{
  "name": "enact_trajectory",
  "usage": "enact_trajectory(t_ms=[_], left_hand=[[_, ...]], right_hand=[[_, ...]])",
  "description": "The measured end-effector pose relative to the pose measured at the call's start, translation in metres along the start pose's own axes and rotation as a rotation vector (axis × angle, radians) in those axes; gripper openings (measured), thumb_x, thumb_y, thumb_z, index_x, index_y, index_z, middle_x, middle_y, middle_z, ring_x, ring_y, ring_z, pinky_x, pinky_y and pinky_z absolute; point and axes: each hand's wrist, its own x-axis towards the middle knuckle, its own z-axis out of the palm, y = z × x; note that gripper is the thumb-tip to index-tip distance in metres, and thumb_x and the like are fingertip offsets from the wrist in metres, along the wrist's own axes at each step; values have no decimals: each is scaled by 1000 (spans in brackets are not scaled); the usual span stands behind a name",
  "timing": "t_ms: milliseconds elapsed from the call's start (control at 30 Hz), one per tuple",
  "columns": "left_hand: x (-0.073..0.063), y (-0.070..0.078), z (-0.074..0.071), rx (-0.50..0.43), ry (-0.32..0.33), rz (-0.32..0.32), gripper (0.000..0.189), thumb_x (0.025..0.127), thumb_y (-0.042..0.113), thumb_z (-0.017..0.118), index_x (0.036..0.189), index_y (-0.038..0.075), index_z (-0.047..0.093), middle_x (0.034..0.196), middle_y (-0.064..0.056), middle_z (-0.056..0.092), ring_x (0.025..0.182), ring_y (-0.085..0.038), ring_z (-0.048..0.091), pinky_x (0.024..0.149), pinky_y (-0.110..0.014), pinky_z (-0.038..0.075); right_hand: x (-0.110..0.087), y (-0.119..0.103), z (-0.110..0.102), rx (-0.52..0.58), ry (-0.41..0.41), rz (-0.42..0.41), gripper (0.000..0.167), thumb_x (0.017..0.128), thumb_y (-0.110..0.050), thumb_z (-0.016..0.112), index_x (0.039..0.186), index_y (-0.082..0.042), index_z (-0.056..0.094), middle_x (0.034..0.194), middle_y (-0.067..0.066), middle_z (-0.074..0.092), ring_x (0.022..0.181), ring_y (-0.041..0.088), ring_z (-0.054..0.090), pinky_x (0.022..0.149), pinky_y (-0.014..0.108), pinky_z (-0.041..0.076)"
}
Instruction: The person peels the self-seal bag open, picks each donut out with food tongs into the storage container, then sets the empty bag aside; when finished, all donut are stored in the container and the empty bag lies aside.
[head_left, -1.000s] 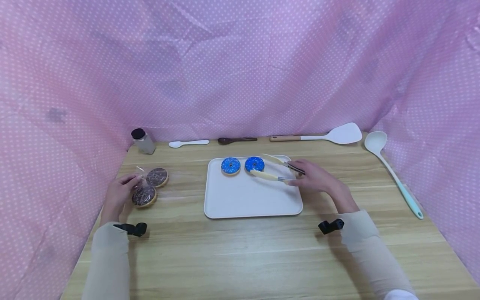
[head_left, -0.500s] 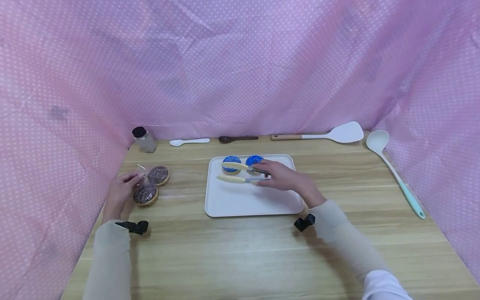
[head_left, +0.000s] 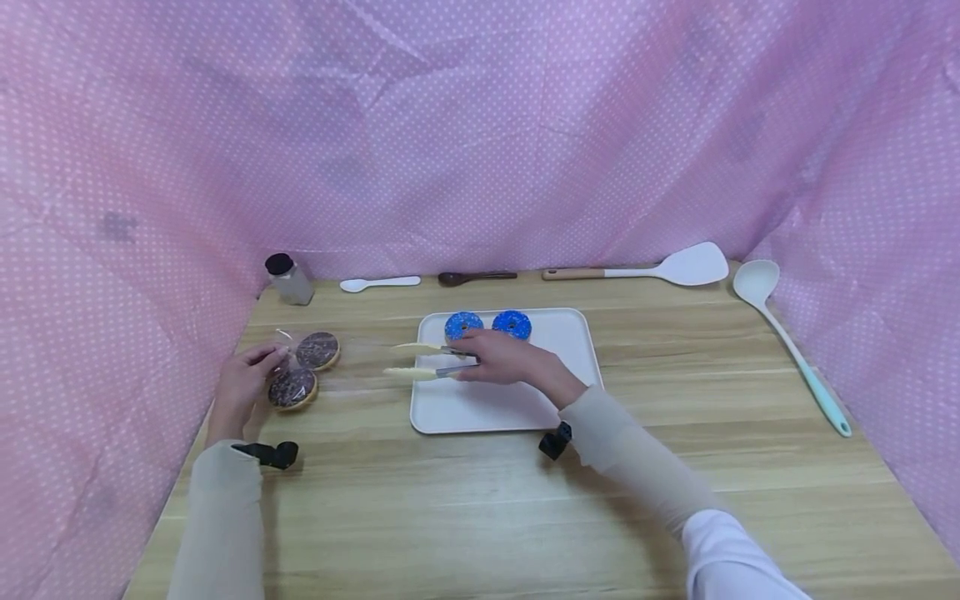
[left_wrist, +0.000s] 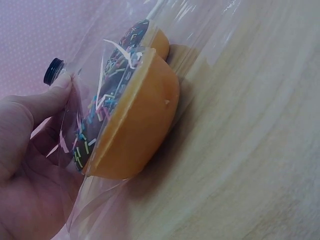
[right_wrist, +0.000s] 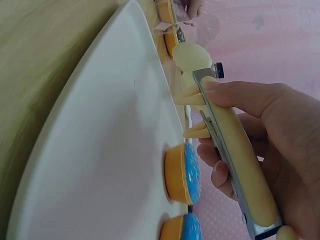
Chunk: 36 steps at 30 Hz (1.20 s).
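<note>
My left hand [head_left: 243, 383] pinches the edge of a clear plastic bag [left_wrist: 97, 200] at the left of the table. Inside lie two chocolate-topped donuts with sprinkles, a rear donut [head_left: 318, 350] and a front donut [head_left: 292, 389]. My right hand [head_left: 510, 358] grips pale yellow tongs [right_wrist: 240, 165] above the left part of a white tray [head_left: 465, 408]. The tongs' tips are spread apart, hold nothing and point left past the tray's edge. Two blue-iced donuts stand on the tray: a left one [head_left: 462, 321], partly behind my right hand, and a right one [head_left: 512, 323].
Along the back lie a white spoon [head_left: 380, 283], a dark brown spoon [head_left: 476, 277] and a white spatula [head_left: 686, 266]. A black-capped jar [head_left: 289, 281] stands back left. A ladle [head_left: 795, 350] lies at the right. Pink dotted cloth [head_left: 480, 142] closes off the back and sides.
My right hand has carried the tongs leftward across the tray, from beside the right blue donut to beyond the tray's left edge. My left hand has stayed at the bag.
</note>
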Motion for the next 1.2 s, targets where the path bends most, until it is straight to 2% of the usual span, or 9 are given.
enact_trajectory(t_ms=[167, 267, 433, 533, 700, 800, 933, 1133, 1200], left_hand=[[0, -1, -1, -48, -7, 21, 46, 92, 39, 59, 121, 4, 59, 89, 24, 58, 86, 6, 58, 75, -10, 50], [0, -1, 0, -44, -5, 18, 47, 93, 40, 59, 122, 3, 59, 90, 23, 57, 86, 6, 58, 74, -9, 50], [-1, -1, 0, -14, -1, 6, 50, 94, 41, 57, 125, 2, 57, 91, 22, 57, 87, 6, 57, 73, -8, 49], [-1, -1, 0, -27, -3, 13, 49, 94, 39, 57, 125, 1, 57, 89, 23, 58, 86, 7, 58, 74, -8, 49], [-2, -1, 1, -16, -2, 15, 49, 94, 42, 57, 124, 4, 58, 93, 21, 57, 89, 6, 56, 75, -8, 48], [-2, -1, 2, 13, 5, 20, 51, 94, 44, 56, 125, 4, 58, 96, 19, 56, 90, 5, 54, 74, -7, 47], [-2, -1, 4, 17, 16, 27, 50, 93, 42, 58, 125, 2, 58, 91, 23, 57, 87, 8, 54, 73, -7, 47], [-2, -1, 6, 13, 32, 58, 49, 93, 39, 61, 123, -1, 59, 82, 29, 57, 80, 11, 55, 70, -7, 47], [-2, 0, 7, 5, 29, 69, 50, 93, 38, 61, 123, -1, 59, 81, 29, 58, 80, 11, 55, 70, -7, 47]], right_hand=[[18, -10, 3, 0, -37, -3, 50, 92, -35, 64, 134, -11, 54, 121, 5, 61, 101, 17, 57, 89, 29, 49], [25, -15, 6, 0, -54, 12, 51, 92, -35, 64, 135, -10, 54, 122, 5, 61, 103, 17, 57, 92, 31, 49], [38, -21, 11, -16, -47, 22, 51, 92, -37, 63, 135, -11, 54, 117, 6, 61, 94, 14, 55, 84, 28, 49], [46, -25, 14, -19, -30, 25, 51, 91, -37, 64, 135, -11, 54, 115, 7, 61, 89, 14, 53, 79, 28, 48], [57, -34, 22, -19, -15, 59, 56, 90, -39, 65, 138, -14, 51, 118, 6, 59, 89, 12, 54, 77, 26, 49], [62, -40, 27, -33, -5, 67, 58, 90, -40, 64, 141, -16, 48, 122, 5, 57, 94, 12, 55, 80, 26, 50], [68, -49, 32, -57, 10, 82, 61, 90, -41, 65, 142, -18, 45, 128, 6, 54, 99, 12, 56, 83, 27, 50], [77, -61, 38, -65, 33, 148, 62, 89, -43, 64, 142, -18, 45, 122, 5, 54, 90, 11, 54, 73, 24, 48], [79, -64, 40, -68, 43, 157, 61, 90, -41, 64, 142, -18, 45, 120, 4, 54, 90, 10, 53, 73, 23, 47]])
